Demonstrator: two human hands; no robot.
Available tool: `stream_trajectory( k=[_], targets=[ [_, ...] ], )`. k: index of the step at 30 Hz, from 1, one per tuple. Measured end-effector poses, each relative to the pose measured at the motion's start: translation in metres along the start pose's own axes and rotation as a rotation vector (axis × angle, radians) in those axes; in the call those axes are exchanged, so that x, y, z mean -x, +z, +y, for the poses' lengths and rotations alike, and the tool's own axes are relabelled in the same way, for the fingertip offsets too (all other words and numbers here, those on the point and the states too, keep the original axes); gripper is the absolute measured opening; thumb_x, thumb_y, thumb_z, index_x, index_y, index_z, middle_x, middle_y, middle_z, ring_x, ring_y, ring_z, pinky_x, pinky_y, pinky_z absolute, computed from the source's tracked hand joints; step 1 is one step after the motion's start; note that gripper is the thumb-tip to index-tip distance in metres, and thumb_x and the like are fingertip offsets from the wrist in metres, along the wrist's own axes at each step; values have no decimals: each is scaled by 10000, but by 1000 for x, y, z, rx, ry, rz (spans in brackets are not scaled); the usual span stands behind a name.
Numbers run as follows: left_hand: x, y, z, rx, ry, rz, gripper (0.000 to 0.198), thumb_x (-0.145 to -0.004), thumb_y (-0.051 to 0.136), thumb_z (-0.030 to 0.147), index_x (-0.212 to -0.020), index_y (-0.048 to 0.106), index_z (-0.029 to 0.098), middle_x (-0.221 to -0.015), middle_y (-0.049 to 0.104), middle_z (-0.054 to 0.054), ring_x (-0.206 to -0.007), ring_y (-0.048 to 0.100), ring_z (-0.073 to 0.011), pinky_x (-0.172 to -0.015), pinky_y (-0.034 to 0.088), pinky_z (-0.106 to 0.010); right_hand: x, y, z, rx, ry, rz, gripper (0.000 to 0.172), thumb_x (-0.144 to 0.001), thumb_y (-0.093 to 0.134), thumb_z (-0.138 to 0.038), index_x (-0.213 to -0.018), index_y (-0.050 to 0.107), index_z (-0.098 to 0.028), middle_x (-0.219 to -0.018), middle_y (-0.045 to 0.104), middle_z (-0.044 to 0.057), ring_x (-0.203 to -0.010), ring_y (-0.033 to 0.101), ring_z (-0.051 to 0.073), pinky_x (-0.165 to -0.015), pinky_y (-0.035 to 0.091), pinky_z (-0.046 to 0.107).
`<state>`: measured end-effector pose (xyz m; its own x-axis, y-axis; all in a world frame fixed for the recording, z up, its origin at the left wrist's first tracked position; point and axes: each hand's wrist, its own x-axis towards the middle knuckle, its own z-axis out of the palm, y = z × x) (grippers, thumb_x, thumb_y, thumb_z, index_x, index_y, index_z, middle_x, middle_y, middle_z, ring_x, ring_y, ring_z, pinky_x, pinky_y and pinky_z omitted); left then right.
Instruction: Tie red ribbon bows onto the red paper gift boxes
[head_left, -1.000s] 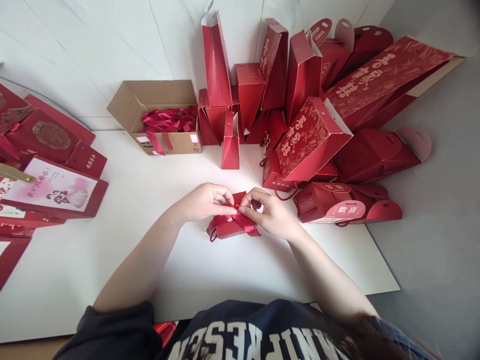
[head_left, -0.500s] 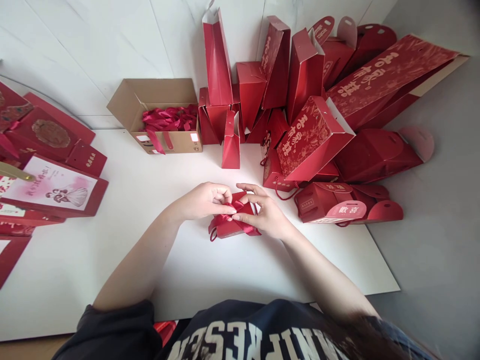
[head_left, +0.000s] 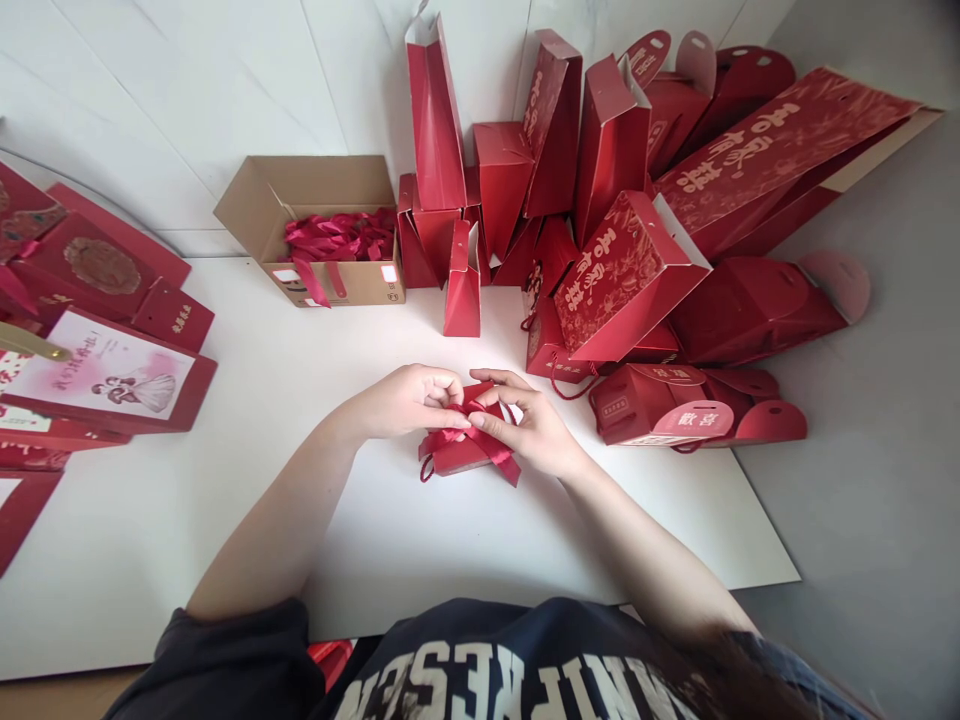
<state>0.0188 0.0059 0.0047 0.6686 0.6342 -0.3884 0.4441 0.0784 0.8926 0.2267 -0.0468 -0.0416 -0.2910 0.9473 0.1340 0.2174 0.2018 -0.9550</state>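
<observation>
A small red gift bag (head_left: pixel 459 460) with a cord handle lies on the white table in front of me. Across it runs a red satin ribbon (head_left: pixel 501 456), its tail hanging toward the bag's right lower corner. My left hand (head_left: pixel 420 400) pinches the ribbon from the left, thumb against the fingers. From the right, my right hand (head_left: pixel 531 425) has its thumb and index finger at the same knot or loop, with the other fingers stretched outward. The fingertips partly hide how the ribbon is looped.
A cardboard box (head_left: pixel 352 283) of red ribbons stands against the tiled wall. Several red gift bags (head_left: pixel 462 285) and boxes crowd the back and right (head_left: pixel 645 405). More red boxes and a printed card (head_left: pixel 112 370) are at the left.
The ribbon's tail now reaches farther down at the bag's right lower corner. Both hands have shifted only slightly at the knot.
</observation>
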Motion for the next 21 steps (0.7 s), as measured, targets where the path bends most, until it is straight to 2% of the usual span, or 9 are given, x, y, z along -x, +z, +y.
stream_trajectory(
  k=[5, 10, 13, 17, 21],
  targets=[
    [0, -1, -1, 8, 19, -9, 218, -812, 680, 353, -789, 565, 169, -783, 715, -45, -775, 686, -194, -686, 500, -300, 1, 3, 2, 3, -37, 2, 175, -781, 777, -323, -918, 709, -237, -1341, 563, 88, -1335, 461, 240, -1134, 339, 435],
    [0, 1, 3, 38, 39, -30, 244, -829, 666, 382, -779, 570, 163, -775, 708, -46, -748, 661, -172, -675, 484, -289, 0, 4, 6, -12, -84, 75, 48, -817, 741, -263, -801, 709, -231, -1268, 611, 78, -1240, 549, 222, -1085, 396, 423],
    [0, -1, 4, 39, 43, -40, 220, -844, 650, 362, -796, 575, 161, -803, 710, -49, -748, 651, -163, -665, 476, -280, 0, 4, 9, 40, -201, 101, 51, -825, 732, -248, -799, 693, -228, -1134, 666, 58, -1091, 627, 198, -1107, 364, 452],
    [2, -4, 4, 50, 42, -79, 181, -866, 623, 331, -824, 598, 157, -820, 699, -39, -750, 641, -146, -678, 481, -269, 0, 2, 10, 145, -299, 46, 64, -884, 658, -244, -820, 658, -242, -832, 708, -19, -788, 667, 146, -1159, 273, 508],
    [3, -6, 6, 51, 18, -86, 197, -864, 619, 348, -816, 605, 158, -776, 649, -15, -712, 608, -130, -672, 485, -266, -2, -3, 8, 187, -364, -7, 73, -905, 630, -239, -838, 655, -251, -814, 711, -26, -764, 664, 138, -1140, 319, 475]
  ],
)
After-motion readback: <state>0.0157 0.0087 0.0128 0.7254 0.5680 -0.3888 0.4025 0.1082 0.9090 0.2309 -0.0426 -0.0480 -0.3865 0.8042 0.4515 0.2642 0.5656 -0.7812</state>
